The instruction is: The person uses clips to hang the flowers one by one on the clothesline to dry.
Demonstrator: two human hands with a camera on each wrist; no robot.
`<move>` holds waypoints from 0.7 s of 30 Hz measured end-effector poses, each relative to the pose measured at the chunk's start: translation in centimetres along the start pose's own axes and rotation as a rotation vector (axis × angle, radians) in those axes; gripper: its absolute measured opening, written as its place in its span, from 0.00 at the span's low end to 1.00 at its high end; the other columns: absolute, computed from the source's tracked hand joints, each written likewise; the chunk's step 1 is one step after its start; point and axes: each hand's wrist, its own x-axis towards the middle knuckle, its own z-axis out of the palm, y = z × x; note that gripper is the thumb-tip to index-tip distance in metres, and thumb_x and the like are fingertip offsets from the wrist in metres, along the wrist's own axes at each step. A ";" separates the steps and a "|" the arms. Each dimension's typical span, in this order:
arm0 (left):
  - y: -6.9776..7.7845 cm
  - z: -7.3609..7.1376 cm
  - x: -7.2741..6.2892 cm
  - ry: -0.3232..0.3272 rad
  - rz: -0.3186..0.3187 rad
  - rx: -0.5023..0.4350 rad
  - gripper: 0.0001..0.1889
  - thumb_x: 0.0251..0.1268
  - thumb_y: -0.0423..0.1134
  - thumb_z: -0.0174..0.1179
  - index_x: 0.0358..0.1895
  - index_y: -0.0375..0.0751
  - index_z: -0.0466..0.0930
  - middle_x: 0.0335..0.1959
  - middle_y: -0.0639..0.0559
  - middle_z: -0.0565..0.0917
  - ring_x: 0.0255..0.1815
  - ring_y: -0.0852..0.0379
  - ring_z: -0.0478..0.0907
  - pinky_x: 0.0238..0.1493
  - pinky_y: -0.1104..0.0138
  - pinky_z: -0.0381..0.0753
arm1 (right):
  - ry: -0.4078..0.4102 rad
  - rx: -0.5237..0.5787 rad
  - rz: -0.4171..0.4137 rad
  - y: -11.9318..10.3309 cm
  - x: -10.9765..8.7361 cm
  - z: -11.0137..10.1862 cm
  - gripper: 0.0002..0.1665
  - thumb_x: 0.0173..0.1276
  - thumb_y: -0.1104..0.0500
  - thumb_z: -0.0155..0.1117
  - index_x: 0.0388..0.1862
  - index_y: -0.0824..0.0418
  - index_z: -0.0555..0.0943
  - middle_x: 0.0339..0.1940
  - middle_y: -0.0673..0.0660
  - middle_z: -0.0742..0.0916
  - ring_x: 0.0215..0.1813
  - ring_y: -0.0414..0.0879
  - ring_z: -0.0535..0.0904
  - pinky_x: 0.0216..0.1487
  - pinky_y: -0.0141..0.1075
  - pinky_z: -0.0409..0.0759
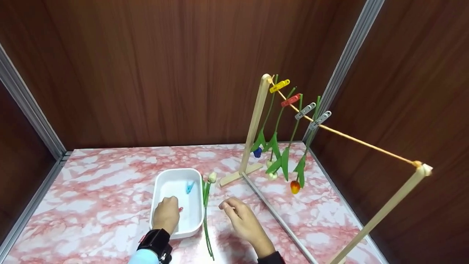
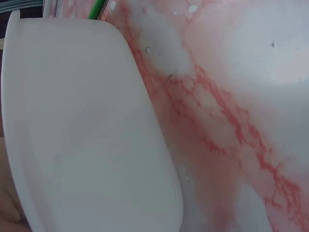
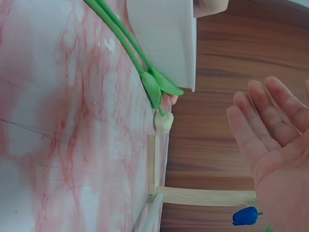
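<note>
My left hand [image 1: 166, 214] reaches down into a white tray [image 1: 158, 183]. Its fingertips are hidden, and a bit of a red clothespin [image 1: 180, 209] peeks out beside them. Farther back in the tray lies a light blue clothespin [image 1: 189, 187]. The left wrist view shows mostly the tray's outer wall [image 2: 91, 121]. Over the table, right of the tray, my right hand [image 1: 242, 222] holds nothing; its fingers look loosely bent in the right wrist view. Between tray and right hand lie artificial tulips, one with a white bloom [image 1: 212, 177], another pinkish bloom [image 3: 169, 100] partly hidden.
A wooden stand [image 1: 254, 124] with a taut cord [image 1: 366, 144] rises at right. Yellow [image 1: 279, 86], red [image 1: 291, 100] and grey clothespins [image 1: 305, 111] hold several tulips upside down, blooms including blue [image 1: 257, 152] and orange [image 1: 295, 187]. A bar [image 1: 278, 216] crosses the marbled table.
</note>
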 end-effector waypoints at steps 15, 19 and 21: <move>-0.4 -0.3 -0.1 0.009 -0.064 -0.122 0.03 0.63 0.26 0.65 0.32 0.34 0.85 0.32 0.39 0.87 0.35 0.37 0.86 0.37 0.46 0.84 | -0.032 0.038 0.033 -0.1 0.1 0.2 0.18 0.83 0.49 0.52 0.47 0.60 0.84 0.46 0.48 0.87 0.53 0.44 0.83 0.56 0.42 0.83; 0.0 -0.7 -0.2 0.081 -0.037 -0.260 0.07 0.61 0.28 0.70 0.42 0.34 0.89 0.36 0.41 0.88 0.37 0.42 0.87 0.39 0.50 0.86 | -0.037 0.056 0.033 -0.4 0.3 0.2 0.15 0.81 0.49 0.56 0.47 0.57 0.84 0.47 0.48 0.87 0.54 0.44 0.83 0.59 0.43 0.82; 0.4 -1.0 -0.4 0.135 -0.008 -0.362 0.10 0.61 0.28 0.71 0.46 0.34 0.89 0.39 0.41 0.89 0.39 0.45 0.88 0.41 0.53 0.87 | -0.041 0.062 0.031 -0.6 0.4 0.2 0.12 0.81 0.51 0.57 0.48 0.55 0.84 0.47 0.49 0.87 0.55 0.44 0.83 0.61 0.43 0.82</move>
